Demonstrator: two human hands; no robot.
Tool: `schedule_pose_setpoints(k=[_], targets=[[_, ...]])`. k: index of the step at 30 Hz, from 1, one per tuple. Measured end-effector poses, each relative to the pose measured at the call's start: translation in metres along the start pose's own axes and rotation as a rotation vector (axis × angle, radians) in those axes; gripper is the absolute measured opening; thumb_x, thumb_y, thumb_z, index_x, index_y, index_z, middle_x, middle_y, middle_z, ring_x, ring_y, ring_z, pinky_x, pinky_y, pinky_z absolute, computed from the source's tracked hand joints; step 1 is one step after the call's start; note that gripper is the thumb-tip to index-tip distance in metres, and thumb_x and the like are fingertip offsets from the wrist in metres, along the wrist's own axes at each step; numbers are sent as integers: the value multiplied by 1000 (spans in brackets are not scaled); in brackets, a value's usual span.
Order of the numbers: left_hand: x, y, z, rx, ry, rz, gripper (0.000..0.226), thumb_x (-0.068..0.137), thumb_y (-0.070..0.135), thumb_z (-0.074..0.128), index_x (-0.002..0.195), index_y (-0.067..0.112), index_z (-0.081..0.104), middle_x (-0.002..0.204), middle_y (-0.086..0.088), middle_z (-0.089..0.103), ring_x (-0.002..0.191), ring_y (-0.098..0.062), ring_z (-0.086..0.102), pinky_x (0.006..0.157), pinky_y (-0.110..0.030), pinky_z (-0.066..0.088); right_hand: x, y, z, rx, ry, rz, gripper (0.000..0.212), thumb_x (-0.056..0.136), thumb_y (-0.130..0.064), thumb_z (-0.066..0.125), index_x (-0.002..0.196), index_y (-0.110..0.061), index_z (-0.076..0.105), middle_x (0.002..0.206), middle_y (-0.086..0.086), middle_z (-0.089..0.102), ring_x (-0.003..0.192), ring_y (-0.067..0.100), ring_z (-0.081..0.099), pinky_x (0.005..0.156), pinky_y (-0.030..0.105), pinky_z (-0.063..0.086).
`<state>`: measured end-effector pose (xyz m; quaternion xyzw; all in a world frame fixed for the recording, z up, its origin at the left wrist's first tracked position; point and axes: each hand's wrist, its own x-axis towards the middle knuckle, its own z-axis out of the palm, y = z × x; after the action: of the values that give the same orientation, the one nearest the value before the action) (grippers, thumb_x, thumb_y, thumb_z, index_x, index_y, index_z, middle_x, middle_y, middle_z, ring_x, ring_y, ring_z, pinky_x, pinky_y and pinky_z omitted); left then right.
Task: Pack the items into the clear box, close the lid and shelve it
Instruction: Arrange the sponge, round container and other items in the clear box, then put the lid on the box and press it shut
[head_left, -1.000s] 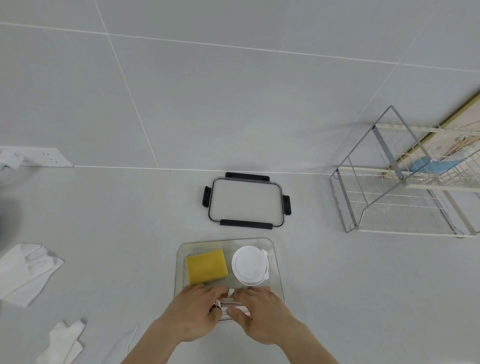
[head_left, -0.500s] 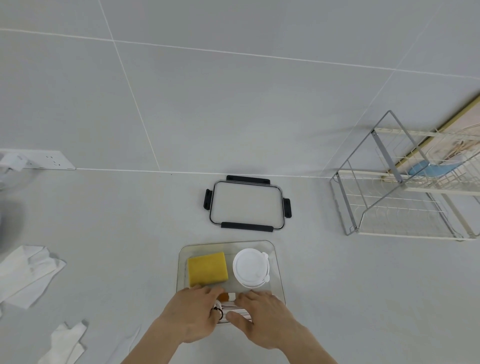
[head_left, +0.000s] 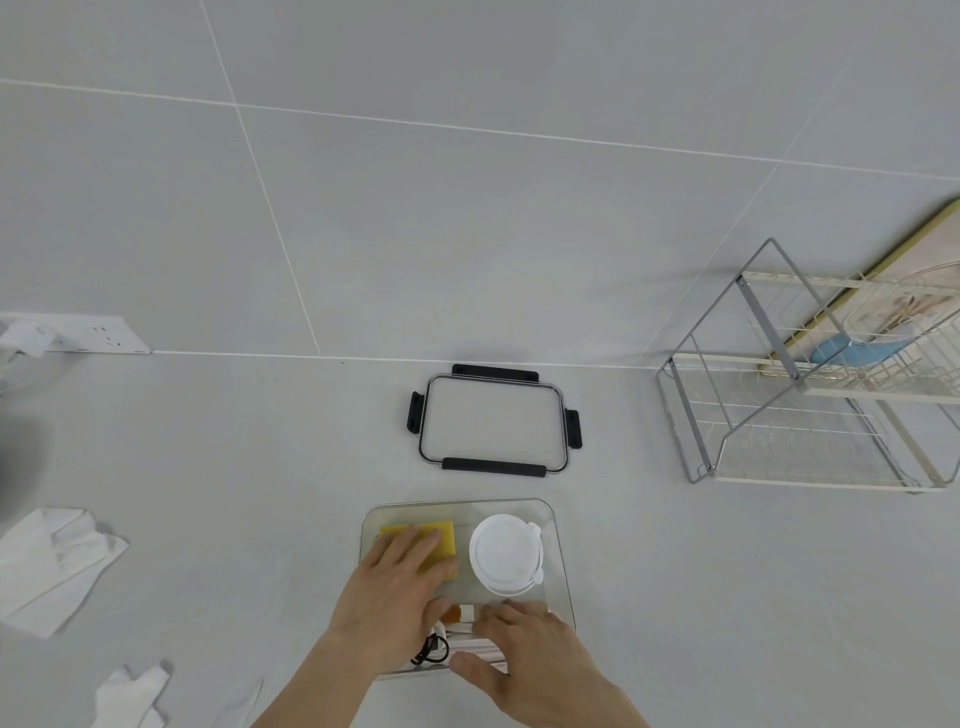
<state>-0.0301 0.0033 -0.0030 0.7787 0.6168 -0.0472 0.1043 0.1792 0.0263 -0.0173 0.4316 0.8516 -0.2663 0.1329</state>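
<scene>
Both hands (head_left: 457, 618) in box (head_left: 563, 582), prob.

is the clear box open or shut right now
Open. The clear box has no cover; its lid lies flat on the counter behind it, apart.

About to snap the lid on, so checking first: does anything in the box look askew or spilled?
Nothing stands out. The sponge and round white container sit flat inside the clear box; no spill shows.
</scene>
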Motion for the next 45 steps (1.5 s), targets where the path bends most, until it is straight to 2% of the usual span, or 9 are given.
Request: schedule_pose_setpoints(k=[7, 13, 18, 21, 29, 32, 34, 38, 45], targets=[[-10, -13, 3, 9, 44, 2, 36, 83, 48, 41, 100, 39, 72, 121, 10, 70, 114, -18, 67, 88, -33, 59, 0, -3, -4, 47, 21, 72, 69, 88, -79, 23, 128, -33, 57, 131, -15, 60, 126, 13, 49, 102, 32, 40], [-7, -11, 4, -80, 27, -37, 31, 74, 38, 74, 105, 38, 70, 128, 9, 67, 121, -18, 62, 92, -33, 56, 9, -13, -14, 278, 72, 111, 61, 89, -74, 33, 127, -35, 60, 125, -16, 66, 118, 10, 58, 97, 34, 48], [-4, -22, 16, -217, -79, -18, 59, 89, 19, 47, 144, 36, 36, 164, 12, 15, 152, -15, 5, 123, -32, 14, 21, -20, -15, 463, 11, 128, 45, 97, -55, 45, 131, -31, 60, 129, -13, 66, 118, 5, 60, 85, 17, 42], [-2, -25, 18, -193, -101, -12, 69, 86, 10, 51, 146, 38, 32, 164, 13, 11, 152, -12, 0, 123, -30, 10, 25, -13, -15, 548, 7, 207, 45, 98, -47, 48, 139, -28, 54, 140, -6, 61, 126, 10, 58, 103, 29, 45], [-3, -31, 16, -247, -30, -15, 68, 81, 2, 51, 140, 33, 42, 160, 12, 25, 150, -14, 14, 121, -28, 17, 24, -20, -13, 581, 34, 219, 31, 96, -37, 53, 125, -32, 64, 122, -7, 69, 111, 10, 66, 99, 35, 51], [5, -41, -4, -346, 178, -67, 56, 76, 0, 50, 120, 33, 57, 131, 14, 56, 127, -15, 49, 104, -27, 38, 31, -24, -37, 651, 232, 235, 15, 91, -24, 59, 85, -28, 72, 77, -3, 75, 71, 9, 69, 73, 39, 59], [27, -56, -30, -482, 360, -161, 40, 85, 7, 49, 110, 37, 56, 111, 19, 61, 106, -9, 56, 89, -27, 45, 46, -18, -75, 682, 477, 280, 16, 90, -20, 62, 76, -25, 69, 66, -2, 71, 60, 10, 63, 64, 33, 54], [55, -65, -59, -762, 501, -388, 22, 98, 30, 41, 114, 38, 53, 113, 19, 64, 106, -3, 58, 88, -32, 49, 53, 1, -125, 817, 589, 341, 15, 89, -25, 63, 75, -27, 69, 70, -5, 73, 57, 12, 65, 63, 34, 54], [83, -77, -71, -971, 321, -600, 39, 97, 43, 45, 133, 29, 47, 133, 2, 57, 117, -16, 55, 96, -38, 44, 66, 34, -140, 994, 568, 495, 10, 85, -28, 63, 82, -26, 73, 89, -1, 74, 70, 14, 74, 70, 38, 61]])
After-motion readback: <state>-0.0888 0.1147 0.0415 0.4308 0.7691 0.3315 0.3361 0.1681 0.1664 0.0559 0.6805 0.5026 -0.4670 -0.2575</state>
